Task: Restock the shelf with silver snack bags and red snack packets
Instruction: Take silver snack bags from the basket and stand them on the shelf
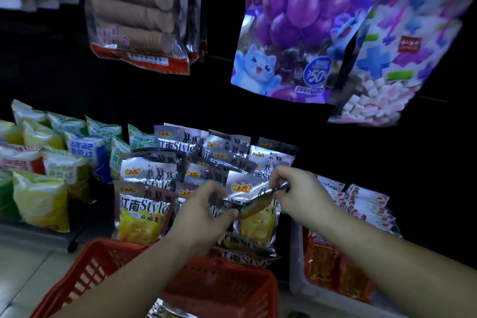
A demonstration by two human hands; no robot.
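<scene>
Several silver snack bags stand in rows on the low shelf at centre. Both hands hold one silver snack bag over the front row. My left hand pinches its lower left edge. My right hand pinches its upper right corner, which is folded over. Red snack packets lie in a clear bin at lower right, beside my right forearm. One more silver bag shows at the bottom of the red basket.
A red plastic basket sits on the floor below my arms. Green, yellow and blue snack bags fill the shelf's left side. White and red packets lie at right. Hanging bags of biscuits, grape jelly and marshmallows dangle overhead.
</scene>
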